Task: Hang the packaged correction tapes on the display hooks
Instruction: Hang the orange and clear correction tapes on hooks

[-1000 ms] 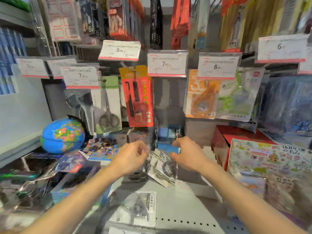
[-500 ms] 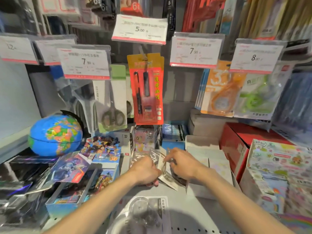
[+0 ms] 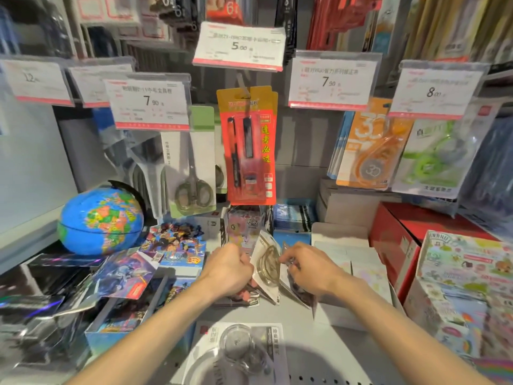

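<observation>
**A:** What do you see at the hands?

**B:** I see both hands low on the grey shelf (image 3: 305,343), close together. The left hand (image 3: 229,269) is curled into a fist on the left edge of a clear correction tape pack (image 3: 267,266). The right hand (image 3: 311,270) has its fingers (image 3: 288,257) bent, pinching the right side of that pack and the other packs behind it. So both hands hold the little bunch, and it stands up tilted between them.

**A:** Where is the bunch?

**B:** It is in the middle, just near of a pink box (image 3: 244,226) and under the red pen card (image 3: 248,145) that hangs on a hook.

**A:** Are there more packs?

**B:** Yes. One more clear tape pack (image 3: 236,354) lies flat on the shelf, near me, between my two arms. Far right, an orange correction tape (image 3: 372,151) and a green correction tape (image 3: 435,157) hang on hooks under price tags.

**A:** Anything else?

**B:** A blue globe (image 3: 101,220) sits at the left. Scissors (image 3: 193,173) hang just right of it. A 7.90 price tag (image 3: 331,80) hangs above the hands, a bit to the right. I cannot tell if its hook has anything on it.
</observation>
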A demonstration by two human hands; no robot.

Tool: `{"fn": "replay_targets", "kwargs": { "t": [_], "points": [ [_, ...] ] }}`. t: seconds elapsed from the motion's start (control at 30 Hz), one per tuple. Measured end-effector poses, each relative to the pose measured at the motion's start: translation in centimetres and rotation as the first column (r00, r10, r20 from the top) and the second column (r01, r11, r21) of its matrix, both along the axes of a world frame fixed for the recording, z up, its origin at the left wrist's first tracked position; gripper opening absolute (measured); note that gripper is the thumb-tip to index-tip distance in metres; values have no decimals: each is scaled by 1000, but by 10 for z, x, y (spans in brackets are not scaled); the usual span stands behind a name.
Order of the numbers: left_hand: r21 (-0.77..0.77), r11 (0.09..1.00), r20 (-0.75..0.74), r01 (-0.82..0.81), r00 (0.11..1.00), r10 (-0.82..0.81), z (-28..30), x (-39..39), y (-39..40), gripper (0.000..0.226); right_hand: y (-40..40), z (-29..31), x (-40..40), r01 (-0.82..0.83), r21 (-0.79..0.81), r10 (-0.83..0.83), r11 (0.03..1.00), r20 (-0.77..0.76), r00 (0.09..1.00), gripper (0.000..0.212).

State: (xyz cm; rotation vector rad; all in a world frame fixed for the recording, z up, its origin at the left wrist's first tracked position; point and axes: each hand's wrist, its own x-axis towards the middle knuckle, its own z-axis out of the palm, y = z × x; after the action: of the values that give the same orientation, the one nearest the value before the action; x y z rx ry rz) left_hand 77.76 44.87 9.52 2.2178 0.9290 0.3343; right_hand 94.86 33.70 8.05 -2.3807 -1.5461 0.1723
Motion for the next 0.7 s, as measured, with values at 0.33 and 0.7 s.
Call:
{"fn": "replay_targets", "kwargs": {
  "t": [0.33, 0.7],
  "points": [
    [-261, 961, 162, -91, 977, 137, 25, -46, 15, 6, 25, 2, -19, 275, 168, -111, 947, -629, 770, 43],
    [-393, 918, 166, 54, 986, 13, 13, -49, 15, 14, 23, 5, -36, 399, 260, 0, 879, -839, 545, 38]
  ]
}}
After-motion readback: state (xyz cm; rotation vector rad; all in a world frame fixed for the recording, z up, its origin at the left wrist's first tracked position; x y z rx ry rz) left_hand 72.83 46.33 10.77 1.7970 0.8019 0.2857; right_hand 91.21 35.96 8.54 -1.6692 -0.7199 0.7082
